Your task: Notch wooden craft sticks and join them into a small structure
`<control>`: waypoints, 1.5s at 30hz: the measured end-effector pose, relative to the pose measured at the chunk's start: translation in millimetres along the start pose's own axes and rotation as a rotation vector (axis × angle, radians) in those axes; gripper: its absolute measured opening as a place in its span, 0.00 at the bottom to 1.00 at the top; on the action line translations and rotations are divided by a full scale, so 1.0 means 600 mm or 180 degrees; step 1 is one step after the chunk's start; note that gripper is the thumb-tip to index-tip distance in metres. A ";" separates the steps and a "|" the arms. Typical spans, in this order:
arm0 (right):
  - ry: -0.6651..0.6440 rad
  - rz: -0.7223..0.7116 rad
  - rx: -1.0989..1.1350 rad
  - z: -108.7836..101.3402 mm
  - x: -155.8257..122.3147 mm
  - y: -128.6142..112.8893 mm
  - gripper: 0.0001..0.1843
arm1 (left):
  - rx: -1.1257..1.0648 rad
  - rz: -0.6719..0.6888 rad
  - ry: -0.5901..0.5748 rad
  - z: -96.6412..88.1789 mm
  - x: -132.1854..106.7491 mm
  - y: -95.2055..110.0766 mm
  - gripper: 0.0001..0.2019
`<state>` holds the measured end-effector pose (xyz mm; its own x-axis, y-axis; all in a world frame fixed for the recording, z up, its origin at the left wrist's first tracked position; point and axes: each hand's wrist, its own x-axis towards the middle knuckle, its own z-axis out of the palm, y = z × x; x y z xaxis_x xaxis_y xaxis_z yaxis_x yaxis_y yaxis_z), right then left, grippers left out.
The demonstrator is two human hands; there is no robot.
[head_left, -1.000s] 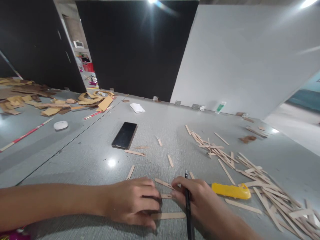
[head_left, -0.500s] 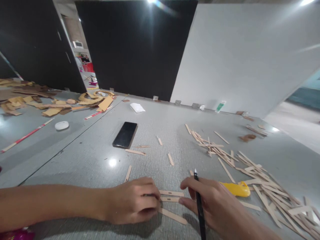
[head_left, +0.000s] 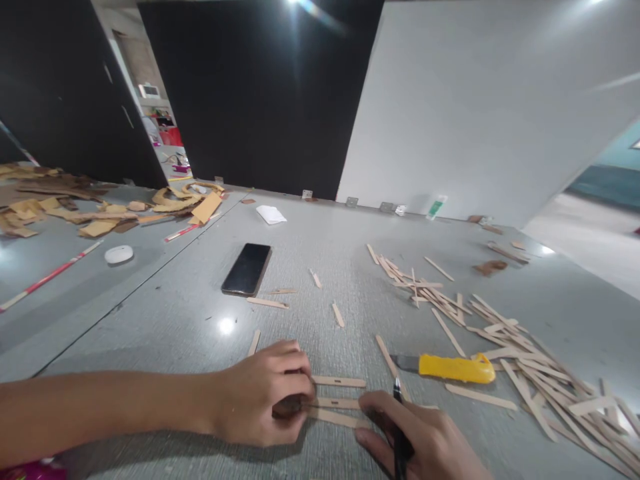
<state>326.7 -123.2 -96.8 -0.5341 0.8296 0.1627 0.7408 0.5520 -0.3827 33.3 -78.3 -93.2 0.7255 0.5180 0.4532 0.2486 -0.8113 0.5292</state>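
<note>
Right grip [head_left: 417,430] holds pen [head_left: 399,437] (tip forward); 3 sticks [head_left: 346,403] crosswise.

The left hand [head_left: 267,397] is covering the left ends of three wooden sticks [head_left: 353,383]. The right hand [head_left: 423,430] is holding a black pen [head_left: 397,392] and touching the middle stick [head_left: 346,404]. A yellow-handled knife [head_left: 453,369] is lying near a stick pile [head_left: 528,400].
</note>
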 end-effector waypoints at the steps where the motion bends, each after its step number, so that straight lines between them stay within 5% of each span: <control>1: 0.0067 -0.0034 -0.0021 0.002 0.000 0.001 0.04 | 0.0010 0.0001 -0.0014 0.001 0.000 0.000 0.07; 16: 0.0190 -0.0041 -0.0168 0.016 0.001 0.002 0.13 | 0.0036 0.0168 -0.0048 0.001 0.002 0.002 0.08; 29: 0.0139 -0.0068 -0.0081 0.014 0.003 0.004 0.08 | 0.0172 0.0544 -0.0196 -0.006 0.000 0.003 0.12; 39: 0.0064 0.0002 -0.0090 0.013 0.001 0.003 0.07 | 0.0302 0.0855 -0.0640 -0.013 0.004 -0.002 0.16; 45: 0.0227 -0.0047 -0.0016 0.016 0.000 0.004 0.11 | 0.0399 0.0978 -0.0521 -0.005 0.004 -0.003 0.12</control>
<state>324.2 -122.6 -106.4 -0.5147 0.8252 0.2327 0.7352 0.5644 -0.3753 32.5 -74.7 -90.9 0.8690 0.2030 0.4512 0.0726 -0.9544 0.2896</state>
